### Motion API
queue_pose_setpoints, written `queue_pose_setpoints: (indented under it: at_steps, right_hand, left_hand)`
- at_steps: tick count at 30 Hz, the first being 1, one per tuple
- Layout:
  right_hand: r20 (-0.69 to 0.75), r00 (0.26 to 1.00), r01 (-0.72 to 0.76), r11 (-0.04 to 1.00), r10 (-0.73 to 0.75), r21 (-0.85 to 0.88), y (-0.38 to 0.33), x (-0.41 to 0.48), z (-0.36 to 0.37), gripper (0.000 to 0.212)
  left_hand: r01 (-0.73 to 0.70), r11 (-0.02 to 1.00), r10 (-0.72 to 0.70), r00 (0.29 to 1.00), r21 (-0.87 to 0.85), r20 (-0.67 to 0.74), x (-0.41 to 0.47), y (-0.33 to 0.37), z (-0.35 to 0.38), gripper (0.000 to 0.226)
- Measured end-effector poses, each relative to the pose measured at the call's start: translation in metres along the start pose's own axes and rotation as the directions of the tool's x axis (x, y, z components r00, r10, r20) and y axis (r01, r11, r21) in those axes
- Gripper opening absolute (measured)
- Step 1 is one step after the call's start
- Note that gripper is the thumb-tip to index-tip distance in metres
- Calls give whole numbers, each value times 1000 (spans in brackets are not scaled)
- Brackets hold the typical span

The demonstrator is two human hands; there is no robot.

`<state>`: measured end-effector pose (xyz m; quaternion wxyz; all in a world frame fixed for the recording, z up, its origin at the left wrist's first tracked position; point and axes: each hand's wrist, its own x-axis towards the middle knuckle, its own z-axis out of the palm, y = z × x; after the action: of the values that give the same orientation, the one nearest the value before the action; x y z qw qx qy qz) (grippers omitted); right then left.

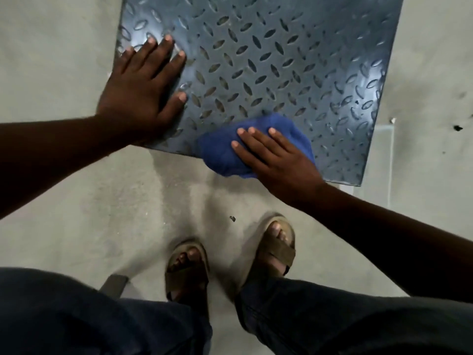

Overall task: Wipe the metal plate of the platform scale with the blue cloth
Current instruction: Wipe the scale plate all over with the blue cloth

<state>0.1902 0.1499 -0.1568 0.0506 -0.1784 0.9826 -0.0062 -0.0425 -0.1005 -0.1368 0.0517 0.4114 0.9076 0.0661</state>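
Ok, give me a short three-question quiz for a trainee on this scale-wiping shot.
1. True or false: the blue cloth lies at the metal plate's near edge.
2. Which hand presses on the cloth: A left, B right?
3. Fill in: the left hand rests flat on the ____.

Key: 1 true, partly overhanging the floor. 2 B, the right hand, fingers straight. 3 plate, at its left edge.

Dim, soft blur, glare on plate
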Motion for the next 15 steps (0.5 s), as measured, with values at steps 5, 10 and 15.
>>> queue_pose_setpoints:
  at_steps: [5,10,15]
  right_hand:
    - [-5,929,-371,928,371,35,39,-114,3,91]
    - [3,752,-648,739,659,185,29,-137,11,91]
    - [-34,764,-619,748,644,240,33,-134,17,91]
  left_hand:
    - [1,1000,-1,1000,15,15,0,4,-3,75]
    - [28,999,-30,996,26,87,23,43,5,87]
    - [-26,1000,25,991,5,128,77,109,17,94]
